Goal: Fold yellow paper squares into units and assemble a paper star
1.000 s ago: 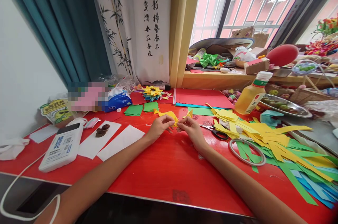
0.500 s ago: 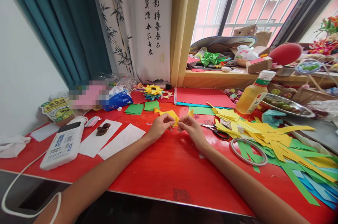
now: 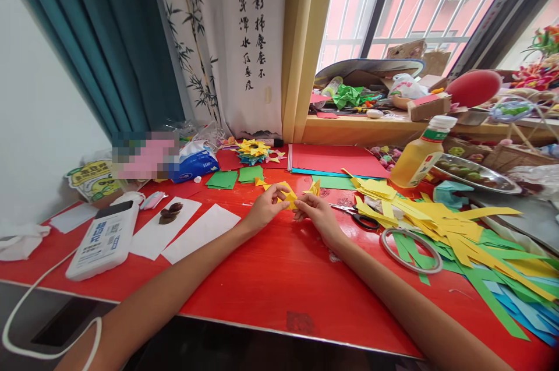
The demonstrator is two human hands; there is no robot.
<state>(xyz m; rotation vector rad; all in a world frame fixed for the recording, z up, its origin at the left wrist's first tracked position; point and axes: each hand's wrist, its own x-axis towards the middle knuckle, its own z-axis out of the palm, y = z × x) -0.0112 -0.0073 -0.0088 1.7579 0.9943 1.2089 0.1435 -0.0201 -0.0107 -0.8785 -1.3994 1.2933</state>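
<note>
A small folded piece of yellow paper (image 3: 290, 196) is held upright between my two hands, above the middle of the red table. My left hand (image 3: 268, 208) has thumb and index finger at its left side, the index arched over it. At the lower right edge, my right hand (image 3: 318, 214) pinches it between thumb and fingertips. Just behind my hands lie other folded yellow pieces, one at the right (image 3: 315, 187) and one at the left (image 3: 261, 182). Scissors (image 3: 365, 221) with black handles rest to the right of my right hand. My fingers partly cover the paper.
Yellow paper strips (image 3: 463, 234), green strips and a tape roll (image 3: 419, 271) spread over the right side. A bottle (image 3: 414, 155) stands behind them. Green squares (image 3: 222, 180) and a yellow paper star ring (image 3: 253, 149) lie at the back; white paper sheets (image 3: 201, 234) and a white box (image 3: 102, 243) at left.
The fingers of my left hand have spread a little, with the index finger raised higher on the yellow paper. My right hand has barely moved and still pinches it.
</note>
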